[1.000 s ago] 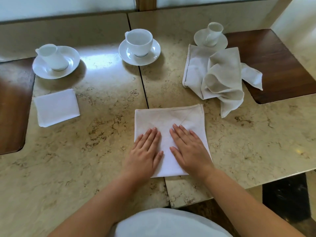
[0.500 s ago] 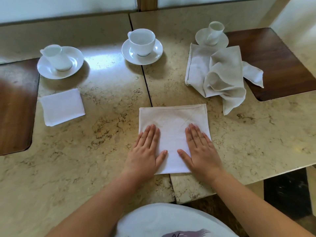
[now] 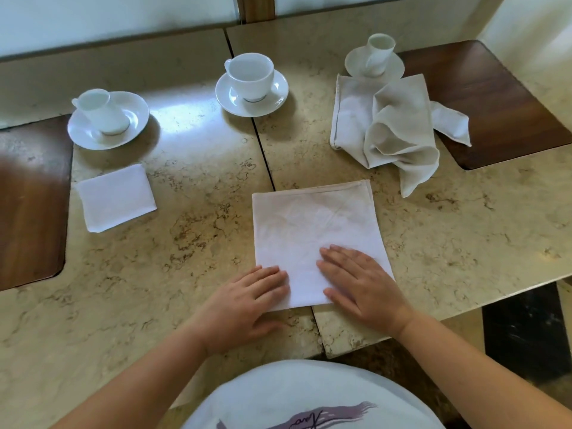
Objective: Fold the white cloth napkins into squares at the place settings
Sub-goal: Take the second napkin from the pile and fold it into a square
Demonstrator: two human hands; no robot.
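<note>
Marble counter (image 3: 185,243) carries my half-folded napkin (image 3: 312,224) across its seam, both hands flat, left hand (image 3: 247,300) at the near-left corner, right hand (image 3: 362,283) pressing; sliding unevenly could skew the layers and spoil the square.

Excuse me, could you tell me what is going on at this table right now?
A person is folding napkins at a marble table. Both hands lie flat on the near end of a half-folded napkin: the left hand at its left corner, the right hand on its right side. A finished square napkin lies to the left; a crumpled napkin waits beside the right-hand cup.
</note>
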